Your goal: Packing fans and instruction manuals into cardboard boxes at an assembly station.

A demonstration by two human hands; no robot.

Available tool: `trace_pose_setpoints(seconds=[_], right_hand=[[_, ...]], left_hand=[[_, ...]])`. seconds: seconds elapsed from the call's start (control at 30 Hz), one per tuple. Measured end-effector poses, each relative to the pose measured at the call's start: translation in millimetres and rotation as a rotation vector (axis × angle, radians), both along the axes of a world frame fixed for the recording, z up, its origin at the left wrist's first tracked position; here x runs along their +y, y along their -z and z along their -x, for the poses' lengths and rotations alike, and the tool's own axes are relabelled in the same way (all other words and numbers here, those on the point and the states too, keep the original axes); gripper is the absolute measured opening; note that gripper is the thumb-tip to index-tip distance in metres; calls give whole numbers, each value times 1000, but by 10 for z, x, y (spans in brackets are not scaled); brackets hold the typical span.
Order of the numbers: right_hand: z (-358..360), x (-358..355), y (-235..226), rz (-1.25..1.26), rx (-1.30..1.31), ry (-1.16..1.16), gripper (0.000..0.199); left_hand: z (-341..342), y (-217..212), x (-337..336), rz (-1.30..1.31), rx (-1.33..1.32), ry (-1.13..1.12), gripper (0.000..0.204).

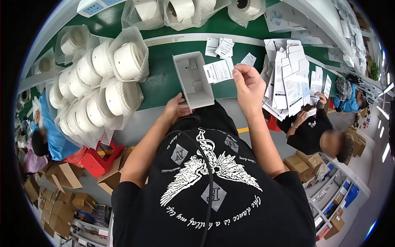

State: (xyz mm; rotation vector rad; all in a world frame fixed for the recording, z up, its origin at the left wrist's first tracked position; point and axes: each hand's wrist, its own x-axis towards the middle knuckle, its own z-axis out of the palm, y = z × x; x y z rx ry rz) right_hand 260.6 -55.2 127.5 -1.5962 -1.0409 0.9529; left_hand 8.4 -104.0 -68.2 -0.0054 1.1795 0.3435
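An open white cardboard box (199,87) stands tilted at the near edge of the green bench, its inside facing up with folded flaps at the bottom. My left hand (177,108) grips its near left corner, the fingers partly hidden by the box. Between thumb and fingers, my right hand (251,87) pinches a printed white leaflet (219,71) by its right end. The leaflet hangs over the box's right side. Beyond it, a few similar leaflets (224,48) lie on the bench, and another leaflet (249,59) rests to their right.
Bubble-wrapped white cylindrical units (123,61) crowd the left of the green bench (159,68), with more wrapped units (181,10) at the back. Flattened printed cartons (293,78) are piled on the right. Past them, a co-worker (312,131) in black holds papers. A red stool (98,160) stands at left.
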Motion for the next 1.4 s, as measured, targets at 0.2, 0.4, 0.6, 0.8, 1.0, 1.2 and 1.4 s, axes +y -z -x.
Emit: trace_pose_setpoints(seconds=[0.2,0.4,0.6,0.8,1.0,1.2,1.4], right_hand=[[30,37,-235,-109,88,-123,18],[-64,133,-240,-225,604,-45,17],[28,165,-271,-249,714,-5,19],[-2,171,-275,-129,665,19,20],[-336,3,62,-71,608,119,20],[-256,43,-107,-59,814,147,17],[-150,138,-1,-106,770,84,12]], left_hand=[[248,-969,300,-911,587,-304,22],[-186,-2684,922,-1092,258,-157,26],[-364,-2774,1224,-1056,29,136,42],[-518,-2664,1407,-1198,209,273,40],[-610,-2551,1453,-1306,318,523,40],[-652,-2607,1435,-1279,318,684,30],[-812,-2736,1410,-1289,457,744,13]])
